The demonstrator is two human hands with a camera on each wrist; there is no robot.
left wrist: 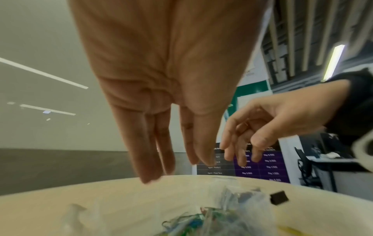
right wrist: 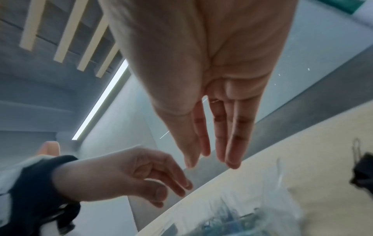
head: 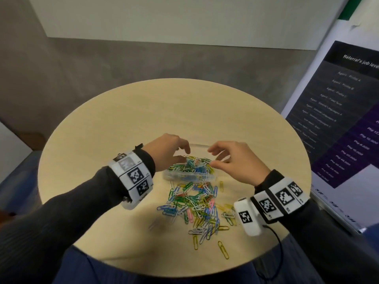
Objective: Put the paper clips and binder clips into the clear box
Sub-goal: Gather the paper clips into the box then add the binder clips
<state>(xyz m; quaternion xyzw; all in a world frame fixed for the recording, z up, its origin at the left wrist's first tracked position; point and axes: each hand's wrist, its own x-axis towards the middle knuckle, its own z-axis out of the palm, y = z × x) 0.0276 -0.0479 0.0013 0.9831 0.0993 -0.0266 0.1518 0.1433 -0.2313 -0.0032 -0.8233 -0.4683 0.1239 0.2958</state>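
Head view: our left hand [head: 168,149] and right hand [head: 231,160] hover over the box [head: 188,175] mid-table [head: 102,124], fingers loose, empty. Some clips [head: 194,163] fill it; we judge most clips remain, toward the near edge. Left wrist: a binder clip [left wrist: 279,197] lies outside. Right wrist: fingers [right wrist: 232,143] straight.

Paper clips [head: 196,203] are green, blue, yellow, white, pink and red on the pale wood-grain tabletop [head: 123,124]. Wristbands [head: 133,177] are white with black square patterns; the sleeves [head: 61,212] are dark grey. A black binder clip [left wrist: 279,198] lies far right.
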